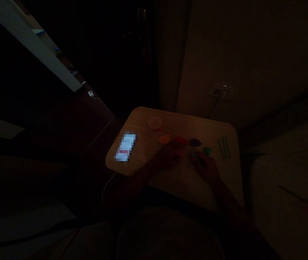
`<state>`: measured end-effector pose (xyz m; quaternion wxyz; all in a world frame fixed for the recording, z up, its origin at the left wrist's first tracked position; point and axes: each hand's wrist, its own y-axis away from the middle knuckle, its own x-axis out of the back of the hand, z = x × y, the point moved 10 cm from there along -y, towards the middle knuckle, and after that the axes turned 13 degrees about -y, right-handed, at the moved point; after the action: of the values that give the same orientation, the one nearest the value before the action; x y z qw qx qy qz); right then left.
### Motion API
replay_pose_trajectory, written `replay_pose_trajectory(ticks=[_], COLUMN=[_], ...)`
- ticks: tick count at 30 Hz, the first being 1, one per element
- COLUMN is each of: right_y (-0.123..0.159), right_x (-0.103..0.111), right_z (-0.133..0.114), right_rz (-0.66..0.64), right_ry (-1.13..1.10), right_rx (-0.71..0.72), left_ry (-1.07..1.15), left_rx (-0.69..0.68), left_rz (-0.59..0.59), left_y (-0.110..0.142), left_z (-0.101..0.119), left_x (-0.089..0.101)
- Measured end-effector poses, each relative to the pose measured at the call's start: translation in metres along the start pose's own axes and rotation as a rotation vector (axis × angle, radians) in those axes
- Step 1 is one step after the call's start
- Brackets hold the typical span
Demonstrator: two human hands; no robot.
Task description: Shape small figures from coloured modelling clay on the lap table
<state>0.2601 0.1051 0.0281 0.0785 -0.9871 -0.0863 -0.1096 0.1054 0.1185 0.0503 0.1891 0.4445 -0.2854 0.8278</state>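
Observation:
The scene is very dark. On the small wooden table, my left hand (pixel 168 156) has its fingers curled around a small pink-red piece (pixel 179 153), partly covered by them. Just beyond those fingers lies a red lump (pixel 181 140). My right hand (pixel 204 167) is closed in a pinch, with a small greenish piece (pixel 193 154) showing at its fingertips; its full shape is hidden. Near the hands are an orange lump (pixel 165 139), a dark purple lump (pixel 195 142) and a green lump (pixel 207 150). The lumps look soft, but their material cannot be made out.
Three thin green sticks (pixel 224 148) lie at the right of the wooden table (pixel 132 122). A pale round disc or lid (pixel 155 123) is at the back. A lit phone (pixel 126 146) lies at the left. Behind, a wall socket (pixel 222 91) holds a plug with a cord.

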Motion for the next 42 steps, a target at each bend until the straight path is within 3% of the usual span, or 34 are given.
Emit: replay_pose_trajectory(ticks=[5, 17, 31, 42], right_y=[0.002, 0.006, 0.007, 0.037], right_x=[0.004, 0.012, 0.002, -0.001], right_z=[0.002, 0.005, -0.003, -0.005], right_rz=[0.117, 0.329, 0.244, 0.19], right_ry=[0.009, 0.075, 0.085, 0.043], right_rx=[-0.032, -0.1, 0.001, 0.005], left_ry=[-0.008, 0.094, 0.01, 0.034], left_rx=[-0.043, -0.014, -0.053, -0.024], left_rz=[-0.097, -0.059, -0.009, 0.02], left_y=[0.006, 0.007, 0.007, 0.008], left_z=[-0.004, -0.013, -0.011, -0.01], left_x=[-0.011, -0.009, -0.011, -0.003])
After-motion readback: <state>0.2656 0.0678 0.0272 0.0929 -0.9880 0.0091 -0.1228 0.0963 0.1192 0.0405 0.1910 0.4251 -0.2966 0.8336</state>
